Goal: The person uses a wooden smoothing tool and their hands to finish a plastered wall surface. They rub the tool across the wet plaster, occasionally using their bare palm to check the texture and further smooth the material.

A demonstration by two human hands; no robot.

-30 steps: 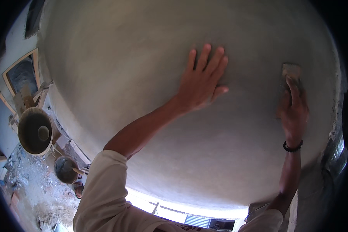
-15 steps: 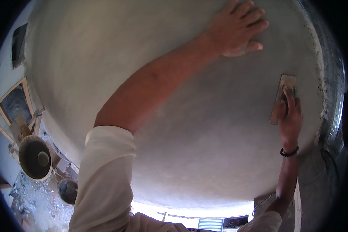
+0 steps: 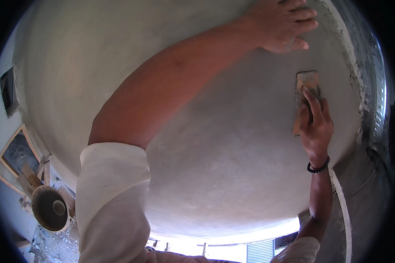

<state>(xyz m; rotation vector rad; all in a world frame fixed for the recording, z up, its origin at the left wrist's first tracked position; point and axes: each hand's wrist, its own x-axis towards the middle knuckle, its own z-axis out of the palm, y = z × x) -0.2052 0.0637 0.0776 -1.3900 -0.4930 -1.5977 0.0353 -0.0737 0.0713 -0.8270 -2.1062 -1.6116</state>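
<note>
A broad grey plastered surface (image 3: 197,166) fills most of the head view. My left hand (image 3: 287,26) is near the top with its fingers spread, apparently flat against the plaster; its fingertips come close to the upper edge of the picture. Lower and to the right, my right hand (image 3: 316,131), with a dark beaded bracelet at the wrist, grips a plastering float (image 3: 308,79) by its handle. The float is a worn, brownish rectangular board, held lengthwise with its face against the plaster. My right fingers partly cover the handle.
At the lower left, a bucket (image 3: 41,208) with a round, pale thing inside stands beside wooden boards (image 3: 29,179). Wood-framed openings (image 3: 19,151) line the left wall. A rough plaster edge (image 3: 357,83) bounds the surface on the right, and bright daylight shows at the bottom.
The view has shifted, so the bucket appears lower. My right hand and the float appear farther left and slightly higher; my left hand appears a little up and to the right, still spread.
</note>
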